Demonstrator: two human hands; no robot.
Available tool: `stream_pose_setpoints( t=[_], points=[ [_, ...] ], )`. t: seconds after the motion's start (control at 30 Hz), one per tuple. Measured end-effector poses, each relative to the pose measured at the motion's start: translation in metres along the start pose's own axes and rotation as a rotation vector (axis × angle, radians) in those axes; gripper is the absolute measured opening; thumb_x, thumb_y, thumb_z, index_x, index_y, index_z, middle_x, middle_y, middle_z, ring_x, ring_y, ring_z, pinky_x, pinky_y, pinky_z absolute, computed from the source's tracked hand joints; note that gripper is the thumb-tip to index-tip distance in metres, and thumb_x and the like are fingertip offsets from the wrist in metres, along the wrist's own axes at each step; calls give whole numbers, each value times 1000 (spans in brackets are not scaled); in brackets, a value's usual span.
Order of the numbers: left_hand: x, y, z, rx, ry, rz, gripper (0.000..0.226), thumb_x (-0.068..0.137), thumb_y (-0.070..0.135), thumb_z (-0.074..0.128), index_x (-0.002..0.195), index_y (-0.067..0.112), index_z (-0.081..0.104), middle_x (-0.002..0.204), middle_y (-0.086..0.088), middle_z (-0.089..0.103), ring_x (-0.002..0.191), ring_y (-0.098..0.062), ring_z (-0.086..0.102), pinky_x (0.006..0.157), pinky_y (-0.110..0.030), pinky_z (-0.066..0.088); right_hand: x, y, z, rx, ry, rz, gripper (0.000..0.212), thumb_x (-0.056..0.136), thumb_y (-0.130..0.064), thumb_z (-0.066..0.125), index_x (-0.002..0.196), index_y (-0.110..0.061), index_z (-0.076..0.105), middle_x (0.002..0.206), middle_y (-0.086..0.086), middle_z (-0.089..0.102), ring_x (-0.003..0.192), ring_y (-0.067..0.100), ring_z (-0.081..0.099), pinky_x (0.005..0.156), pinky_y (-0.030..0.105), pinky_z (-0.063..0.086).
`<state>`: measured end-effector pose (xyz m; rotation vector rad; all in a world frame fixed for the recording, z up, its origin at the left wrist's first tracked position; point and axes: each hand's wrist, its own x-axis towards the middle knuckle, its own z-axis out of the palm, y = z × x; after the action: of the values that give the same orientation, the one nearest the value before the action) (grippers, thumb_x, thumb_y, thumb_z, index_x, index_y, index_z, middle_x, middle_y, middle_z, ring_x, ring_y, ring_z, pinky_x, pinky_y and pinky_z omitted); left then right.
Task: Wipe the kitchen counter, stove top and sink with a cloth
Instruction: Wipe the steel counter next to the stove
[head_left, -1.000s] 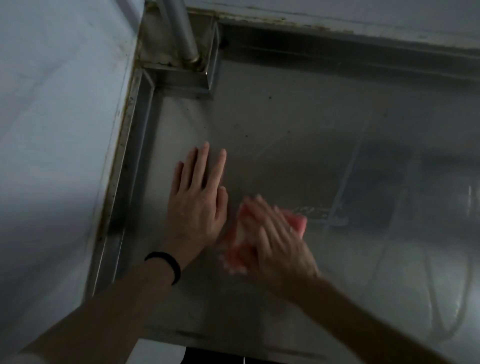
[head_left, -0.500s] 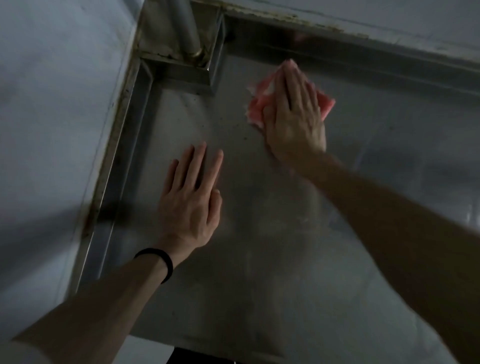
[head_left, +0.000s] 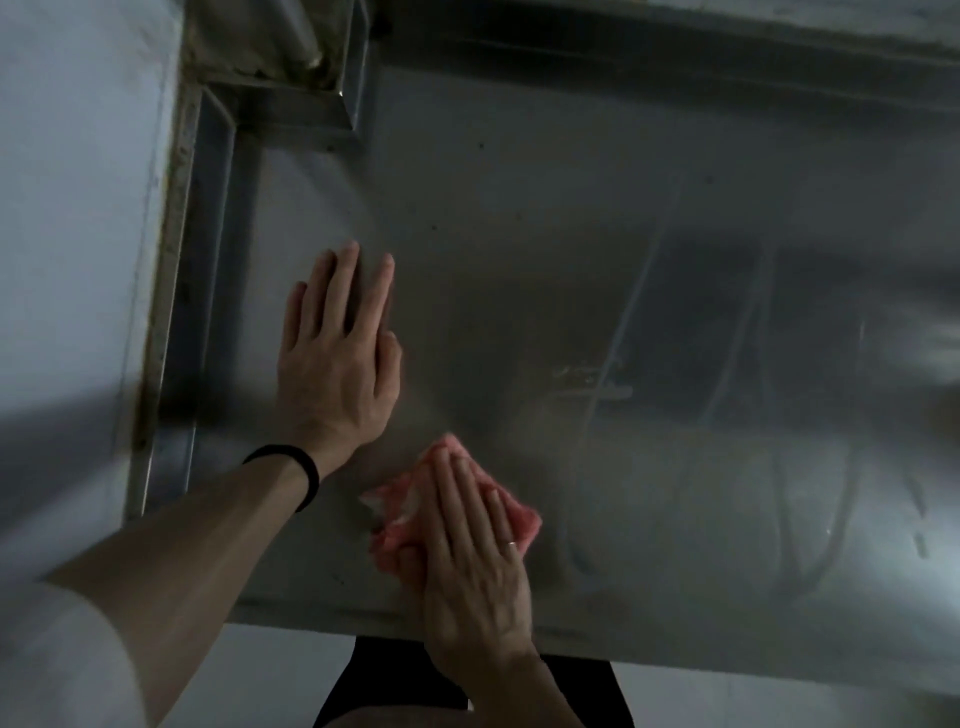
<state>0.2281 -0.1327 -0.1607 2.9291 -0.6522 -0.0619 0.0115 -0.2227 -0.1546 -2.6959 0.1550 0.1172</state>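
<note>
The left hand (head_left: 337, 358) lies palm down on the steel table (head_left: 597, 218). Its fingers (head_left: 345, 291) are straight and close together, pointing away from the person, and the thumb lies alongside the hand. It holds nothing; it only rests flat on the bare metal. A black band (head_left: 307, 474) circles the left wrist, and a pale sleeve (head_left: 67, 654) shows at the lower left corner.

The right hand (head_left: 475, 577) sits nearer the front edge of the table, just to the right of the left wrist. Its fingers (head_left: 457, 493) are stretched out flat and held side by side, pressing down on a pink cloth (head_left: 522, 519). They are not curled round it. The thumb lies at the cloth's left side, and I cannot tell whether it tucks under the fabric. A thin ring (head_left: 511, 543) shows on one finger.

The cloth is crumpled under the right palm and fingers, spreading out to both sides and past the fingertips, and it lies on the table near the front edge. The two hands are apart, not touching.

A raised metal rim (head_left: 210, 249) runs along the table's left side, against a pale wall (head_left: 67, 208). In the far left corner a metal pipe (head_left: 298, 31) rises from a boxed-in notch. The steel surface looks hazy, with faint dark specks and blurred reflections towards the right.
</note>
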Motion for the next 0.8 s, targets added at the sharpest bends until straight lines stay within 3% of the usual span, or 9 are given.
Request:
stream_pose_setpoints(
  t=[0.1, 0.23, 0.4, 0.43, 0.5, 0.6, 0.8],
  points=[
    [0, 0, 2, -5, 15, -9, 67, 102, 37, 33, 167, 25, 19, 174, -11, 18, 161, -33, 17, 130, -52, 17, -38, 43, -17, -6, 46, 205, 66, 109, -42, 29, 161, -3, 27, 173, 12, 15, 160, 27, 19, 129, 42, 17],
    [-1, 1, 2, -24, 22, -11, 66, 103, 36, 33, 167, 26, 19, 174, -12, 18, 161, -34, 17, 130, -51, 16, -89, 109, -48, -117, 78, 417, 69, 107, -42, 23, 163, 0, 20, 173, 15, 12, 160, 29, 16, 123, 55, 27],
    [0, 3, -3, -52, -14, -15, 66, 101, 34, 33, 166, 22, 23, 173, -14, 19, 160, -35, 18, 131, -54, 11, -72, 92, -41, -98, 153, 643, 72, 108, -42, 25, 160, 7, 17, 171, 22, 10, 160, 37, 13, 126, 59, 20],
    [1, 3, -5, -74, -16, -21, 67, 99, 33, 34, 165, 21, 25, 172, -14, 21, 160, -35, 19, 130, -55, 9, -62, 76, -35, -63, 159, 623, 75, 109, -48, 21, 159, 8, 20, 170, 24, 12, 159, 39, 16, 125, 58, 21],
    [4, 10, -9, -115, -11, -24, 69, 96, 30, 35, 164, 19, 28, 171, -13, 25, 160, -33, 20, 130, -56, 5, -44, 42, -17, -5, 121, 403, 77, 110, -54, 23, 159, 6, 26, 170, 22, 16, 158, 37, 20, 127, 50, 20],
    [14, 37, -11, -137, -12, 0, 74, 93, 29, 33, 165, 21, 24, 173, -10, 21, 161, -30, 17, 130, -55, 4, -26, 13, -4, -34, 37, 97, 66, 111, -46, 25, 162, -4, 25, 172, 14, 18, 160, 28, 18, 128, 45, 20],
    [44, 84, 7, -105, -72, 3, 70, 99, 36, 29, 167, 34, 14, 176, -11, 11, 161, -34, 13, 129, -55, 7, -22, 63, -29, -89, 10, -54, 63, 106, -47, 38, 155, -7, 44, 168, 9, 32, 156, 22, 31, 123, 40, 32]
  ],
)
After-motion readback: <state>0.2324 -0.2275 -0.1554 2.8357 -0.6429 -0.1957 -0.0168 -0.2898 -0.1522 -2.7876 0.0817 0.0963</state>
